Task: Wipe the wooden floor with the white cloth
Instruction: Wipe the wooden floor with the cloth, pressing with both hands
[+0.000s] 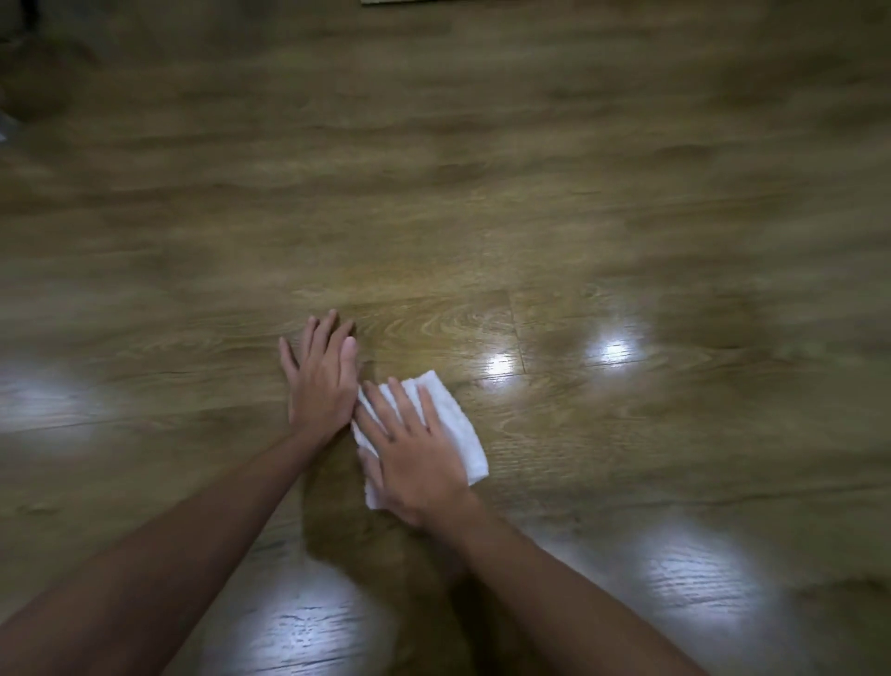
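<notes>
A folded white cloth (455, 424) lies flat on the glossy wooden floor (482, 217) near the centre of the view. My right hand (414, 458) presses down on the cloth with its fingers spread, covering the cloth's left half. My left hand (320, 381) rests flat on the bare floor just left of the cloth, palm down, fingers apart, holding nothing. Its edge nearly touches my right hand's fingertips. Both bare forearms reach in from the bottom of the frame.
Bright light reflections (501, 362) shine on the planks right of the cloth and near the bottom. Dark objects (19, 29) sit at the far top-left corner, and a pale edge (395, 2) shows at the top. The picture is blurred towards its edges.
</notes>
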